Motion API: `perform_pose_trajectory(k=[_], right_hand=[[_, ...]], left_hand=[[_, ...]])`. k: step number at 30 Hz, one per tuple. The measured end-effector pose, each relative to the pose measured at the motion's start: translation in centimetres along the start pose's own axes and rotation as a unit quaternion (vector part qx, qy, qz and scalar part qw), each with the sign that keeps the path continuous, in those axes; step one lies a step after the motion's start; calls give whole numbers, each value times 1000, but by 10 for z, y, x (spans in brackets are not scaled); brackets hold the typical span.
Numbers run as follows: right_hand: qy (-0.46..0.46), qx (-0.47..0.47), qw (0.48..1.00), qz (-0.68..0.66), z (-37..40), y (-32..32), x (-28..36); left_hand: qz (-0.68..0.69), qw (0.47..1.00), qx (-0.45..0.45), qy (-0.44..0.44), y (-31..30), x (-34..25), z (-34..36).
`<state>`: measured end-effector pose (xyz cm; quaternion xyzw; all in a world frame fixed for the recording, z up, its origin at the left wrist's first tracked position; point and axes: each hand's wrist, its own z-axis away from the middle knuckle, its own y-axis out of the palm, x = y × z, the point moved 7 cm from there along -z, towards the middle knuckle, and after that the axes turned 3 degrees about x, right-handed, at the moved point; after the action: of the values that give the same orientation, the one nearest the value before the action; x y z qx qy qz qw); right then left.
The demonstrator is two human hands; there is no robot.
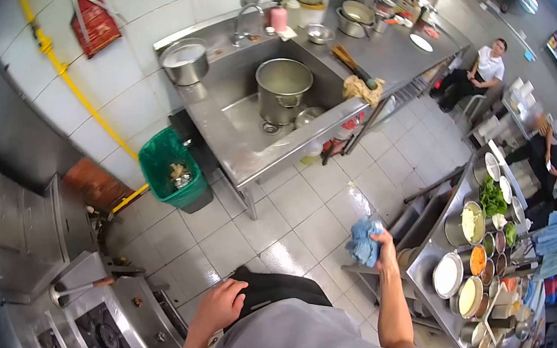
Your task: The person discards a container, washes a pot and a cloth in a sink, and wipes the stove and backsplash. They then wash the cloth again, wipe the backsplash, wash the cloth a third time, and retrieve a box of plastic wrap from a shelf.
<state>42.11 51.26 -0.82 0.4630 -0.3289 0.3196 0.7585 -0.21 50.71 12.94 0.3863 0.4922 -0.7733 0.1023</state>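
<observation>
My right hand (pixel 384 248) is closed round a crumpled blue cloth (pixel 364 242), held out over the tiled floor beside the prep counter. My left hand (pixel 223 304) hangs near my dark trousers, its fingers loosely curled, with no object visible in it. Ahead, a steel sink (pixel 235 119) holds a large metal pot (pixel 286 91). A lidded pot (pixel 185 62) stands on the sink's left corner, and a beige cloth (pixel 362 90) lies on its front right edge.
A green bin (pixel 171 171) stands left of the sink. At the lower left is a stove (pixel 106 333). The prep counter (pixel 420 271) on the right bears several food containers. A seated person (pixel 489 66) and others are farther right.
</observation>
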Motion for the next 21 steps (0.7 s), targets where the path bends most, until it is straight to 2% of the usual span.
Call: perform_pose_trajectory(k=[3, 5, 7, 9, 10, 12, 13, 14, 15, 16, 17, 18, 19, 21], right_hand=[[-91, -23, 995, 33, -41, 1, 70], [-120, -21, 991, 60, -85, 9, 121], [-174, -14, 980, 101, -140, 26, 167], [-188, -1, 963, 196, -189, 64, 203], [-185, 9, 962, 202, -227, 65, 202], [-183, 5, 902, 391, -304, 64, 192], [-172, 52, 846, 502, -319, 81, 181], [-133, 46, 778, 612, -334, 87, 154], [-166, 115, 692, 693, -342, 108, 126], [-191, 155, 688, 683, -341, 131, 102], [-151, 192, 691, 680, -331, 157, 83], [-192, 268, 689, 646, -320, 173, 53], [-284, 348, 646, 617, -291, 214, 43], [-171, 448, 630, 611, -260, 256, -7]], left_hand=[[-19, 999, 17, 29, 4, -4, -39], [-39, 998, 34, 46, 5, -1, -69], [-25, 998, 48, 31, 4, 8, -104], [-32, 996, 55, 61, 0, 5, -142], [-26, 997, 46, 54, -2, 8, -163], [-12, 996, 57, 68, -3, 9, -206], [-2, 997, 54, 59, -8, 10, -226], [0, 996, 42, 78, -12, 5, -244], [0, 995, 28, 97, -16, -1, -260], [49, 995, 23, 88, -23, -4, -273], [56, 995, 13, 79, -26, -1, -285], [75, 993, -14, 91, -29, 1, -294], [90, 990, -38, 101, -34, 3, -299], [92, 992, -47, 78, -47, 1, -305]])
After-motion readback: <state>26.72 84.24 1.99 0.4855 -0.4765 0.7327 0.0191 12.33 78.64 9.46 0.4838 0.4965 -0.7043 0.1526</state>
